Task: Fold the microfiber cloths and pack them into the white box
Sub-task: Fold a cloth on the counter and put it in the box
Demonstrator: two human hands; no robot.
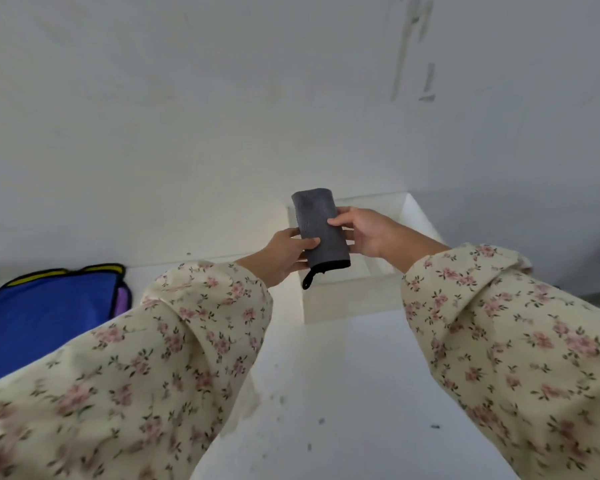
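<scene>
Cream floral sleeves (160,358) reach forward from the near edge over a white table (343,393), with a blue bag (45,317) lying off to the left. Beyond them the left hand (284,252) grips one side of a folded grey microfiber cloth (321,233), thumb laid across its face. The right hand (368,233) pinches the opposite edge higher up; holding both sides likely keeps the folds from springing open. A black hanging loop (309,279) dangles from the cloth's near end. The cloth is held above the open white box (420,216), not yet inside, seemingly lined up for lowering. Whether other cloths lie in the box cannot be told. Behind stands a pale wall (222,98).
</scene>
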